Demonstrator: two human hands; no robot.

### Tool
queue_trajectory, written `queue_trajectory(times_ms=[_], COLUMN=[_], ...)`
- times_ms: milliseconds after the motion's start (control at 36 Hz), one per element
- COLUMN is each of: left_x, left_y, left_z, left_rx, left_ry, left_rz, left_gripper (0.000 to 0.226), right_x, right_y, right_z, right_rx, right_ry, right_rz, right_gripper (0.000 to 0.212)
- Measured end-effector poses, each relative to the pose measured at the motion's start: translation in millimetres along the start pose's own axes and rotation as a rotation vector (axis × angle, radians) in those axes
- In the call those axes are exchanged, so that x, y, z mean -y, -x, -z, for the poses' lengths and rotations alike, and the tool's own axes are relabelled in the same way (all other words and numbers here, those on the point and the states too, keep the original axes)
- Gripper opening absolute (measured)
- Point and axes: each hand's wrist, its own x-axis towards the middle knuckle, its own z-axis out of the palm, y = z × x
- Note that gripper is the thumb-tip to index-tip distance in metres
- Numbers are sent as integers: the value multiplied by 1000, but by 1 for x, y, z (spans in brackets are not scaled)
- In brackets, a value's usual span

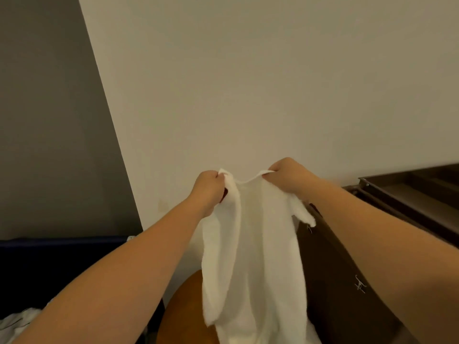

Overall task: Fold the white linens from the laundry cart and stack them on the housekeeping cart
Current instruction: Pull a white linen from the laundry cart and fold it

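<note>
- Up at twelve o'clock in the head view, a bare pale wall (248, 83) fills the frame. It meets a grey wall (49, 120) along a slanting edge that runs from eleven down to eight o'clock.
- Just below centre, the left hand (207, 192) and right hand (289, 176) are raised side by side, near each other. All the room above and around them is open.
- Both hands have their fingers curled tight, each pinching the top edge of one white linen (250, 244). The short stretch of hem between the two grips sags a little.
- From that edge the white linen hangs straight toward six o'clock in long loose folds. Its lower end runs off the bottom of the frame.
- A loose corner flap droops under the right wrist, toward four o'clock.
- At eight o'clock lies the dark blue laundry cart (49, 259), its rim a level line under the left forearm. A heap of white linens (17, 321) shows in it at the frame's corner.
- At three to four o'clock stands the dark brown housekeeping cart (409, 194). Its top tray edge is close beside the right forearm.
- An orange-brown rounded surface (183, 306) sits at six o'clock, partly behind the hanging cloth.
</note>
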Motion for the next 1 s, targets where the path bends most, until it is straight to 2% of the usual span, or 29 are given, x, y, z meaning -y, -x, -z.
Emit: queue_trajectory(times_ms=[83,222,306,361,417,500,583,639,750,861,1000], left_x=[-12,-17,-16,-14,-10,-4,-3,-2,3,-4,-11], left_y=[6,9,18,24,25,25,24,22,14,8,7], left_z=[-6,-17,-21,-24,-23,-22,-26,-32,-35,-34,-38], left_rx=[62,135,276,303,309,309,277,275,186,129,203], left_ry=[138,202,189,155,124,171,240,292,440,540,473], left_rz=[54,128,75,64,69,98,75,57,104,115,80], left_gripper=[26,23,19,35,44,40,29,29,23,12,16], right_x=[8,6,-2,-5,-7,-7,-1,4,-3,-15,-26], right_y=[11,16,16,15,11,4,4,7,13,17,17], right_z=[-16,-32,-37,-38,-33,-19,-15,-21,-23,-28,-37], right_rx=[64,66,25,-20,-82,-157,-75,11,101,92,97], right_ry=[-45,-106,-97,-101,-100,-128,-94,-50,3,-29,-127], right_rz=[17,39,41,32,3,-65,-46,12,102,137,210], right_gripper=[33,34,41,42,44,43,46,46,31,30,17])
